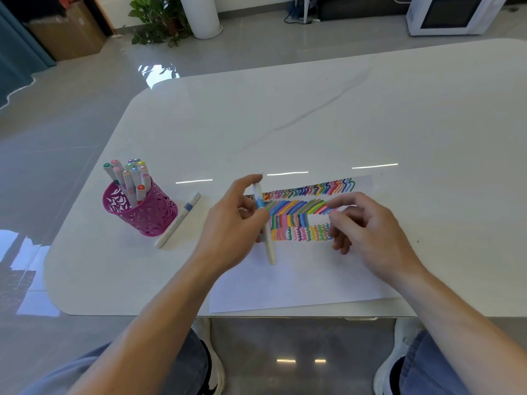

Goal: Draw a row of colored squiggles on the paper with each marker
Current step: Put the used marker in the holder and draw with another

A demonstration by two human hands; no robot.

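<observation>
A white sheet of paper [285,286] lies at the table's near edge, with several rows of colored strokes and squiggles [302,220] across its upper part. My left hand [228,226] grips a white marker with a blue band [268,240], held nearly upright over the left end of the rows. My right hand [368,226] hovers over the right end of the rows, fingers loosely curled, and I see nothing held in them. A pink perforated cup [145,216] to the left holds several capped markers [128,175].
Another white marker with a grey-blue band [179,219] lies on the white table [285,124] just right of the cup. The table's near edge runs right below the paper. On the floor beyond stand a plant, a white pedestal and a microwave.
</observation>
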